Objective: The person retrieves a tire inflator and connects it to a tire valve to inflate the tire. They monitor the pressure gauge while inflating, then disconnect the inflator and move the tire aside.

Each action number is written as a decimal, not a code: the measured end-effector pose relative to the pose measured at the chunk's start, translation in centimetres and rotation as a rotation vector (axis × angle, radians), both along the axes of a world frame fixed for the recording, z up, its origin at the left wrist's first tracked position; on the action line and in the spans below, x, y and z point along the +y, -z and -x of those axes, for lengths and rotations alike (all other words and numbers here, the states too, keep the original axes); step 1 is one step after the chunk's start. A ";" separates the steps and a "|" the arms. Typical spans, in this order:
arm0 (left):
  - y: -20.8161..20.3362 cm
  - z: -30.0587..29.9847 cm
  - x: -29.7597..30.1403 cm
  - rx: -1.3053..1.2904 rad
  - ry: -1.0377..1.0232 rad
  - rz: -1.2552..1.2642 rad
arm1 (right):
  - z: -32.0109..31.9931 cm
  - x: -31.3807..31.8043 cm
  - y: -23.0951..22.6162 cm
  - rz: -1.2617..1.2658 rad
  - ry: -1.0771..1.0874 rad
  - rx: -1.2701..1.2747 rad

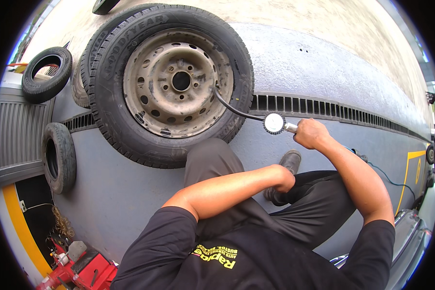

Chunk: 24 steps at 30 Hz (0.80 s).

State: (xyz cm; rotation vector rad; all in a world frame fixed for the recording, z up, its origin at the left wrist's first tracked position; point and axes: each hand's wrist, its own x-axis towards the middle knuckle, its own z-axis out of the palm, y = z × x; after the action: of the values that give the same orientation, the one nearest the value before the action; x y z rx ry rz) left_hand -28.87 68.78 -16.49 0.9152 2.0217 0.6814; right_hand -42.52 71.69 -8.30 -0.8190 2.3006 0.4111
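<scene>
My right hand (pixel 310 134) is closed around the metal handle of a tire inflator with a round white-faced gauge (pixel 274 123). A black hose (pixel 233 110) curves from the gauge to the rim of a steel wheel (pixel 152 108). Its end meets the wheel near the rim's right side. A black tire (pixel 115 116) surrounds that wheel, which stands tilted in front of me. My left arm lies across my raised knee, and my left hand (pixel 283 179) hangs beyond it, bent down at the wrist. Its fingers are hidden from view.
Behind the wheel leans another tire (pixel 84 72). Loose tires (pixel 47 75) stand at the left, one (pixel 59 157) nearer me. A metal drain grate (pixel 314 107) crosses the grey floor. Red equipment (pixel 84 270) sits at lower left; a blue-green air hose (pixel 391 181) trails at right.
</scene>
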 end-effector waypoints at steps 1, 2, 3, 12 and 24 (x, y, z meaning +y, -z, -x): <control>0.0 0.0 0.0 0.000 -0.004 0.002 | 0.0 0.0 0.0 -0.003 0.004 0.000; 0.1 0.0 0.0 0.004 0.007 -0.016 | 0.0 -0.1 -0.1 -0.010 0.003 0.005; 0.1 0.0 -0.1 0.009 0.019 -0.034 | 0.0 -0.1 -0.1 -0.004 0.001 0.001; 0.0 0.0 -0.1 0.020 0.041 -0.005 | -0.1 -0.3 -0.3 0.003 -0.002 0.002; 0.2 0.1 -0.1 0.015 0.046 -0.018 | -0.1 -0.2 -0.2 -0.003 -0.021 0.005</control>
State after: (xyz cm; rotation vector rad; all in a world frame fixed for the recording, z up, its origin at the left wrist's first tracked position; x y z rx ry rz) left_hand -28.98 68.66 -16.70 0.9768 2.0040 0.6698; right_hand -42.46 71.44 -8.08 -0.8419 2.2973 0.4268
